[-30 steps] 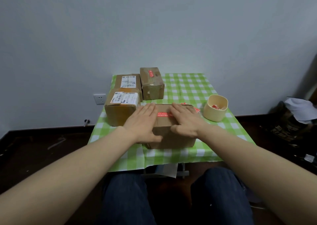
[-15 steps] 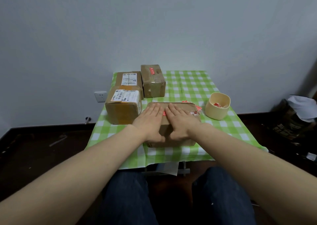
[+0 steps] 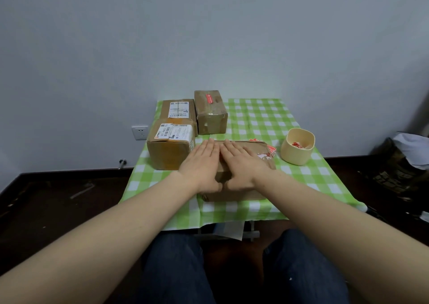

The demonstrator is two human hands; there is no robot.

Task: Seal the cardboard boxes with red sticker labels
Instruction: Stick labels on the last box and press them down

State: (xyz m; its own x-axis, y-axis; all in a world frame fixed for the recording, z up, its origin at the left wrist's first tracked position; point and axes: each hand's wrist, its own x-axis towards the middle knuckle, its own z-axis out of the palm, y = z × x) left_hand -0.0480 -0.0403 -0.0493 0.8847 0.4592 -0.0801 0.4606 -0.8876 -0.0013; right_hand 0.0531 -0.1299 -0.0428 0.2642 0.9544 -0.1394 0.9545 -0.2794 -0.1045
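1. The fingers (image 3: 210, 148) of the left hand (image 3: 202, 164) are lying straight and pressed together. So are those of the right hand (image 3: 241, 164). Both hands are pressing flat on the lid of the near box (image 3: 250, 146), index fingers touching side by side and thumbs nearly meeting at the near edge.
2. A second ago the hands were lying apart, with a red sticker label showing between them on the lid. They have been sliding inward and are now covering it completely, so the label itself is hidden.
3. This is looking like the smoothing pass, with the label being rubbed down over the flap seam. By that reading, this box is close to sealed.
4. The near box is sitting near the middle of the bench (image 3: 255, 118), close to its near edge, on the green checked cloth.
5. Loose red stickers (image 3: 270, 149) are lying just beside the box's far right corner. Further right, a cream cup (image 3: 297, 155) is holding red-and-white scraps.
6. The far box (image 3: 210, 118) is already wearing a red label (image 3: 209, 99) on top. The two left boxes (image 3: 170, 150) are showing only white shipping labels, so they are probably waiting their turn.
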